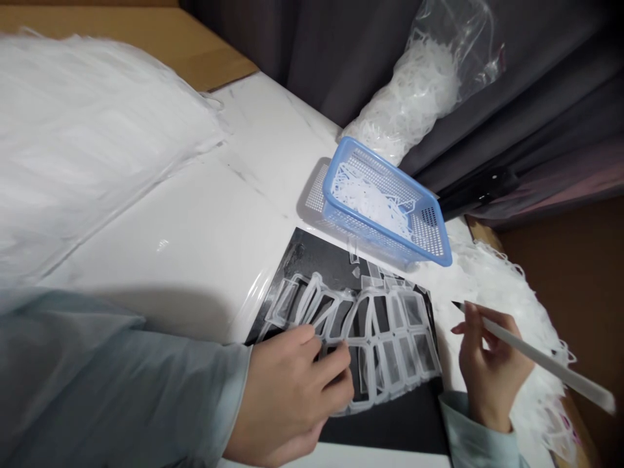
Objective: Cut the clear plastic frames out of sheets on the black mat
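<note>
My left hand (297,390) rests with curled fingers on a sheet of translucent white frames (383,338), its fingertips gripping the sheet's left part. Rectangular openings run through this sheet, which lies bunched and overlapping at its left end. Beneath it is a black mat (385,432). My right hand (492,364), off the mat's right side, is closed around a white pen-shaped tool (546,354). The tool's thin dark tip points left toward the sheet. Small loose clear pieces (354,250) lie along the mat's far edge.
A blue mesh basket (336,211) with thin white strips stands beyond the mat. Behind it leans a clear bag (414,91) stuffed with white material. A large stack of white sheets (97,143) covers the left; a white pile (507,286) lies at right. Cardboard (195,49) sits far left.
</note>
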Demonstrator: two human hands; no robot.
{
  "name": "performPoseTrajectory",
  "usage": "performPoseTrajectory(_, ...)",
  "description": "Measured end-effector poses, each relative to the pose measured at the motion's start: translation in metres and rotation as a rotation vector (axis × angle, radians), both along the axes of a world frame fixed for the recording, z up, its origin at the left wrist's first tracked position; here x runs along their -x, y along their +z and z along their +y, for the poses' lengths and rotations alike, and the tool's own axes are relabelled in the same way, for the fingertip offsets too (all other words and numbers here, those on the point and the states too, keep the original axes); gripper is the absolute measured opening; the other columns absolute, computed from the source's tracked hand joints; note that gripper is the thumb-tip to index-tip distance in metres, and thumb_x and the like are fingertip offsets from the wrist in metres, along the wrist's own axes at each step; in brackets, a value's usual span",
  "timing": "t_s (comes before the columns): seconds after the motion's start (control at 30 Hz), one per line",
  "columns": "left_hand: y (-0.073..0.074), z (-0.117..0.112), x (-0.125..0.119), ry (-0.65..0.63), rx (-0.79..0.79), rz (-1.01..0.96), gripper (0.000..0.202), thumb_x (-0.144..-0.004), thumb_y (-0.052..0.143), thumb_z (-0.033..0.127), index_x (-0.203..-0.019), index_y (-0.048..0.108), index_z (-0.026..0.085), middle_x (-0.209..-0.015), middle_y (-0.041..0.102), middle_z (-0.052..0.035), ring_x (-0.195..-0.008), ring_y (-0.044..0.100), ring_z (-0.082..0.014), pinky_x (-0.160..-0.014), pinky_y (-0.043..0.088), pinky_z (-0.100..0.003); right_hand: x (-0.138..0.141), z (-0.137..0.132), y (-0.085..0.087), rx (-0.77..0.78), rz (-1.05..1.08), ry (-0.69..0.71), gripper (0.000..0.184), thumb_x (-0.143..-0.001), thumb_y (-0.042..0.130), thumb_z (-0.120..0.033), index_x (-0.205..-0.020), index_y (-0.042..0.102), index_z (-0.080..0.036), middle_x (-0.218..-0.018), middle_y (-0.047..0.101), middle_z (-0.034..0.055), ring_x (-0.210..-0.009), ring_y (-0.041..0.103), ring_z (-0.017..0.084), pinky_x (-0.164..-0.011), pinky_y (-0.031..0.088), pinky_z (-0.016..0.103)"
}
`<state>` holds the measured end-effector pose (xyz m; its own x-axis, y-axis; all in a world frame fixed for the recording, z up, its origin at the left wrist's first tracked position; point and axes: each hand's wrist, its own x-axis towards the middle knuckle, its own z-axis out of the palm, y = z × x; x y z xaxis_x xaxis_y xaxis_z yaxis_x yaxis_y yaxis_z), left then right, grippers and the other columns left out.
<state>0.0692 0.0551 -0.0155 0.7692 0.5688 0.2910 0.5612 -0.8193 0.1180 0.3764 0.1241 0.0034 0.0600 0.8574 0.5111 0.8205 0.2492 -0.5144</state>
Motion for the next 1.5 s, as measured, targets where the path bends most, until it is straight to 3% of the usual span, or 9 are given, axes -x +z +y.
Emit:
performPoseTrajectory(0.1, 0.002, 0.0, -0.001, 0.06, -0.019, 0.003, 0.04, -0.087, 0.046, 0.04, -0.119, 0.056, 0.018, -0.123, 0.055, -0.0067, -0.073, 0.053, -0.0206, -0.065, 0.034, -0.04, 0.008, -0.003, 0.002, 0.09, 0.113, 0.1, 0.015, -0.088, 0.065, -0.031, -0.084, 0.066, -0.016, -0.076, 0.063, 0.0052, -0.075, 0.061, 0.021, -0.067, 0.047, 0.032)
performPoseTrajectory(0.17, 0.003, 0.001, -0.002, 0.084, -0.024, 0.003, 0.04, -0.087, 0.046, 0.039, -0.119, 0.056, 0.018, -0.119, 0.057, -0.006, -0.074, 0.052, -0.0208, -0.064, 0.033, -0.039, 0.014, -0.006, 0.004, 0.195, 0.147, 0.263, 0.011, -0.089, 0.064, -0.027, -0.085, 0.067, -0.018, -0.084, 0.066, 0.0061, -0.082, 0.062, 0.021, -0.073, 0.049, 0.031)
performPoseTrajectory(0.3, 0.005, 0.003, -0.002, 0.071, -0.014, 0.012, 0.043, -0.086, 0.046, 0.037, -0.125, 0.053, 0.017, -0.106, 0.058, -0.0048, -0.074, 0.052, -0.0213, -0.064, 0.032, -0.039, 0.021, -0.009, 0.007, 0.398, 0.109, 0.48, 0.009, -0.092, 0.059, -0.021, -0.094, 0.068, -0.02, -0.095, 0.07, 0.0072, -0.09, 0.065, 0.022, -0.079, 0.052, 0.032)
performPoseTrajectory(0.4, 0.005, 0.003, -0.002, 0.103, -0.001, 0.003, 0.045, -0.086, 0.048, 0.038, -0.125, 0.053, 0.016, -0.096, 0.057, -0.0036, -0.073, 0.05, -0.021, -0.064, 0.032, -0.039, 0.024, -0.009, 0.008, 0.448, 0.088, 0.557, 0.009, -0.092, 0.06, -0.021, -0.095, 0.069, -0.02, -0.096, 0.071, 0.0078, -0.091, 0.067, 0.023, -0.079, 0.055, 0.032)
performPoseTrajectory(0.7, 0.003, 0.002, -0.003, 0.128, 0.052, 0.004, 0.053, -0.086, 0.05, 0.043, -0.13, 0.051, 0.015, -0.098, 0.058, -0.0057, -0.074, 0.049, -0.0208, -0.067, 0.031, -0.039, 0.025, -0.006, 0.006, 0.465, 0.051, 0.626, 0.009, -0.088, 0.065, -0.021, -0.093, 0.072, -0.021, -0.094, 0.073, 0.008, -0.094, 0.067, 0.026, -0.081, 0.056, 0.039)
performPoseTrajectory(1.5, 0.004, 0.002, -0.003, 0.13, 0.072, -0.006, 0.051, -0.085, 0.052, 0.044, -0.127, 0.051, 0.015, -0.096, 0.057, -0.0056, -0.076, 0.051, -0.021, -0.07, 0.032, -0.039, 0.028, -0.007, 0.008, 0.424, -0.03, 0.714, 0.013, -0.09, 0.06, -0.018, -0.099, 0.069, -0.022, -0.097, 0.071, 0.0087, -0.096, 0.065, 0.027, -0.083, 0.054, 0.042)
